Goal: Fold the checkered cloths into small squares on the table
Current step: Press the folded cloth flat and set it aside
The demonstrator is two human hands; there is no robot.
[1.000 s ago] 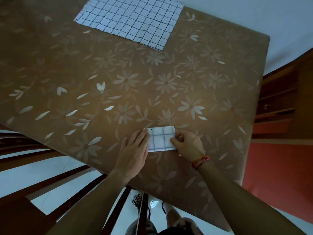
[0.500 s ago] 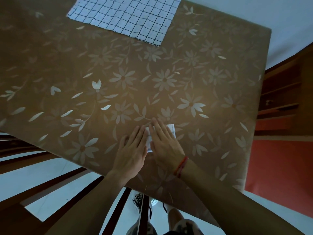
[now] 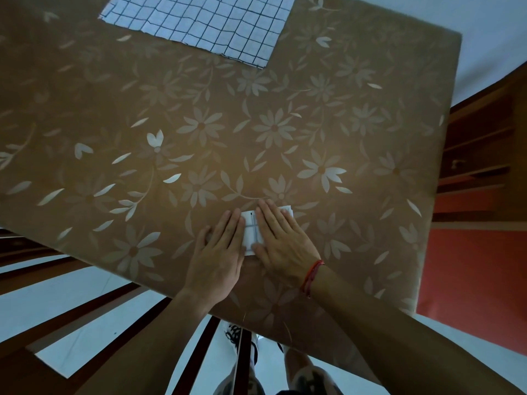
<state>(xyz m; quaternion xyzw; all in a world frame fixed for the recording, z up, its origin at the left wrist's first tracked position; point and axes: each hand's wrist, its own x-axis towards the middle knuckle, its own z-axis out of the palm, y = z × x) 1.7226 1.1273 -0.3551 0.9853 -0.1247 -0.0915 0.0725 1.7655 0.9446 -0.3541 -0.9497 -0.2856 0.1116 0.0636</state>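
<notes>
Brown floral-covered table (image 3: 285,124), seen from above; wooden slats are seen below the near edge. Close to that edge, a small folded checkered cloth (image 3: 251,230) is pressed flat. The left hand (image 3: 218,253) is laid palm down, fingers straight and together, touching the cloth's left edge. The right hand (image 3: 285,240) is spread flat over most of the cloth, fingers straight, nothing gripped. A red string bracelet (image 3: 312,276) is worn on the right wrist. At the far edge, well apart, a large unfolded checkered cloth (image 3: 205,24) is laid flat.
</notes>
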